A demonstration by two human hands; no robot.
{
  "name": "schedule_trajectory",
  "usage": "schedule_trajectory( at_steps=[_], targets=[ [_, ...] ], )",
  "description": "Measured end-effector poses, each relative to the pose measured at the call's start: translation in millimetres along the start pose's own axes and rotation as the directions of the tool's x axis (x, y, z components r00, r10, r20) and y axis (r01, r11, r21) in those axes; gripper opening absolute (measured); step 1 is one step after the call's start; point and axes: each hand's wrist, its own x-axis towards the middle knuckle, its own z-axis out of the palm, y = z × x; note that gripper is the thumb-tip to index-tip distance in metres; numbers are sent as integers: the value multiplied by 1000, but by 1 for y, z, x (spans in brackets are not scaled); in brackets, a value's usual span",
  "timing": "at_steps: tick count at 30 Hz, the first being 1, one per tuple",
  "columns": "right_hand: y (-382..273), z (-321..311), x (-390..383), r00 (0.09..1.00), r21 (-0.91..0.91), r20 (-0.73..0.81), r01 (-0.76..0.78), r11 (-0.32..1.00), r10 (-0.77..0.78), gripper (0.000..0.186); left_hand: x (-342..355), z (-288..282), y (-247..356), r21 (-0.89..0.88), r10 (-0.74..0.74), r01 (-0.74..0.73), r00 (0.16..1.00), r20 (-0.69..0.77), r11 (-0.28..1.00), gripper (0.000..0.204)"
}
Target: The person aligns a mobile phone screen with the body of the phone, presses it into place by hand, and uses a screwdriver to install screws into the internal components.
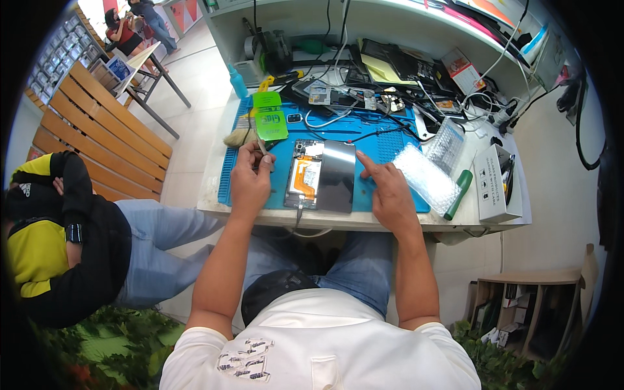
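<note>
An opened phone (304,174) lies on the blue work mat (276,195), its battery and an orange flex cable exposed. Against its right side lies a dark, glossy screen panel (339,179). My left hand (252,174) is pinched around a thin, pale, stick-like tool (261,147), left of the phone; its exact kind is unclear. My right hand (393,195) has its index finger stretched to the panel's upper right edge, and nothing shows in its grip. A cable (299,216) runs from the phone's lower end over the table edge.
Green packets (271,123) and a brush (237,135) sit at the mat's upper left. Bubble wrap (426,179), a green-handled tool (459,195) and a white box (497,185) stand at right. Cables and phone parts crowd the back. A seated person (71,240) is at left.
</note>
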Motion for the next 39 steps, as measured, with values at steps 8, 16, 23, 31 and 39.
schedule_trajectory(
  at_steps=[8, 16, 23, 31, 39],
  targets=[
    [3, 0, -1, 999, -29, 10, 34, 999, -33, 95, -2, 1, 6, 36, 5, -5, 1000, -9, 999, 34],
    [-1, -1, 2, 999, -43, 10, 38, 998, -38, 94, 0, 0, 5, 58, 7, -6, 1000, -5, 998, 32],
    [7, -4, -1, 999, 22, 20, 29, 999, -30, 83, -2, 2, 7, 42, 17, -17, 1000, -17, 999, 32],
    [11, 0, -3, 997, -24, 16, 78, 997, -78, 79, -1, 0, 6, 62, 16, -18, 999, 37, 998, 31],
    [3, 0, 2, 996, -76, 66, 60, 995, -55, 72, -2, -3, 4, 59, -1, 0, 1000, 17, 998, 33]
  ],
)
